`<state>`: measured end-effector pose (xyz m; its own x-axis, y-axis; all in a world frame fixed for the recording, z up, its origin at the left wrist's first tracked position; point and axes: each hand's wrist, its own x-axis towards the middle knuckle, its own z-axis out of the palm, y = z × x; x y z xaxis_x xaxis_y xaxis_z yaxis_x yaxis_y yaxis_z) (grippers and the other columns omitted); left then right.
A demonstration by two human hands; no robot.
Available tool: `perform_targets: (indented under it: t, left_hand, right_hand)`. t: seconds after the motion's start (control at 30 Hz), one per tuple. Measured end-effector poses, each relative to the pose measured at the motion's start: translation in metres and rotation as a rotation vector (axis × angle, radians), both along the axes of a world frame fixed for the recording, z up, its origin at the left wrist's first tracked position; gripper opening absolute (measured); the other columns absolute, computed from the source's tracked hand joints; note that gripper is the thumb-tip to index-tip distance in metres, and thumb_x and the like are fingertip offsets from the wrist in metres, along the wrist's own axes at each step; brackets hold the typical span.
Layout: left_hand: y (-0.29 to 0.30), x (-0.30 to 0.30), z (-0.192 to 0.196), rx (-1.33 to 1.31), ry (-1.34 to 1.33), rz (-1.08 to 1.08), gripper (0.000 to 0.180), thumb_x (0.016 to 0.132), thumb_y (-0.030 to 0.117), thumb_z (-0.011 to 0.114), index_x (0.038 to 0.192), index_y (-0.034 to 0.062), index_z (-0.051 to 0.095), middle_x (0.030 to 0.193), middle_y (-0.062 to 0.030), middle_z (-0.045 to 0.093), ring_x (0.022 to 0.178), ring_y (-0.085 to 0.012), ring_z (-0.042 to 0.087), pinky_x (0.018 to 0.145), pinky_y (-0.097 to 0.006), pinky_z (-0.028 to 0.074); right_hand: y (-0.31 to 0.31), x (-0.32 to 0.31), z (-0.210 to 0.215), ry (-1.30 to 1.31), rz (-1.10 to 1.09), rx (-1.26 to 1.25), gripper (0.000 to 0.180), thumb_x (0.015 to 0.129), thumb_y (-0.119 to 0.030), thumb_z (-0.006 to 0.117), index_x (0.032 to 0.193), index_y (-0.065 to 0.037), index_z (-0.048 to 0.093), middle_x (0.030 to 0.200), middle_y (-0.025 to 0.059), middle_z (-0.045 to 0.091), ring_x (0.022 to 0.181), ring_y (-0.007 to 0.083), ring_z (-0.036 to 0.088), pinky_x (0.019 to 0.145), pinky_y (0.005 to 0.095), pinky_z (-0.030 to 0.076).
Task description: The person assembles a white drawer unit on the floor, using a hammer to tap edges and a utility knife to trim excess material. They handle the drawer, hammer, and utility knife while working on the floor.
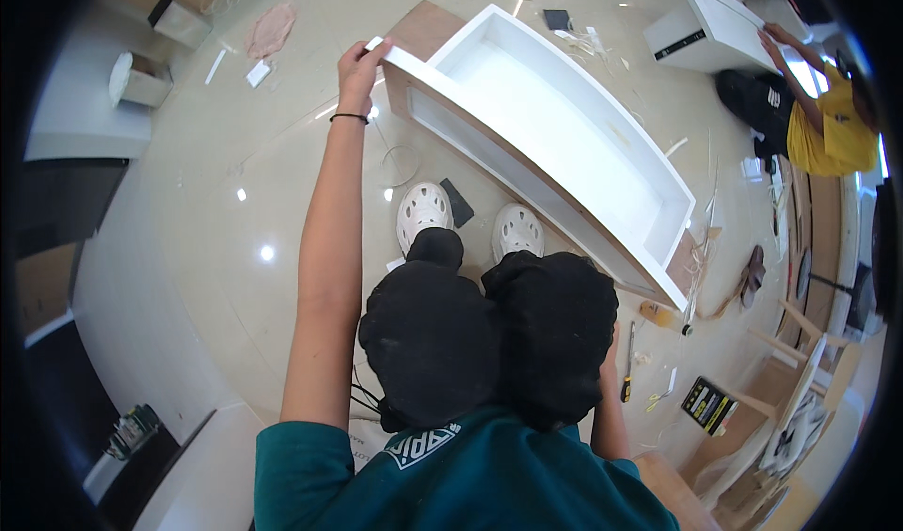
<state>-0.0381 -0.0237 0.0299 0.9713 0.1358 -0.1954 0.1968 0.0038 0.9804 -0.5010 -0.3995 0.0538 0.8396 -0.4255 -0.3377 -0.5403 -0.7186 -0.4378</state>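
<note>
White cabinet box [555, 126], long, shallow and open-topped, lies on its side on the polished beige floor [216, 239] just ahead of a seated person's white perforated shoes [423, 213]. Its four panels already stand joined with a brown-edged back beneath, so the carcass looks largely assembled; nothing sits inside it, and whether fittings remain to be added cannot be told. The person's left hand [360, 63], arm stretched forward, is clenched on the box's far left corner. The right hand [611, 343] is mostly hidden behind the black-clad knees, and its grip cannot be told. Near that side a yellow-handled screwdriver [626, 380] and a black and yellow packet [707, 404] lie on the floor among loose wooden pieces [790, 343]. Farther off, scraps and small white bits litter the glossy floor, a second white cabinet [701, 28] stands at the back, and a co-worker in a yellow shirt [828, 126] has a hand on it.
</note>
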Motion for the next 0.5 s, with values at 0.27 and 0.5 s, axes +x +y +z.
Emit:
perform_targets:
  t: [0.27, 0.5]
  left_hand:
    - [-0.016, -0.006, 0.006, -0.212, 0.133, 0.225, 0.031, 0.087, 0.041, 0.075, 0.099, 0.0136, 0.067, 0.097, 0.0024, 0.063, 0.093, -0.0139, 0.055, 0.083, -0.034, 0.037]
    - [-0.002, -0.002, 0.010, -0.073, 0.134, 0.123, 0.041, 0.084, 0.046, 0.077, 0.104, 0.0112, 0.067, 0.101, -0.0003, 0.065, 0.099, -0.0155, 0.058, 0.089, -0.037, 0.037]
  right_hand:
    - [-0.020, -0.129, -0.117, -0.047, -0.069, -0.072, 0.031, 0.099, -0.014, 0.054, 0.122, 0.005, 0.044, 0.102, 0.0294, 0.059, 0.095, 0.0464, 0.059, 0.078, 0.0507, 0.046]
    - [-0.022, -0.133, -0.147, -0.031, -0.125, -0.093, 0.031, 0.096, -0.009, 0.058, 0.118, 0.007, 0.045, 0.102, 0.0263, 0.052, 0.097, 0.0448, 0.054, 0.084, 0.0488, 0.044]
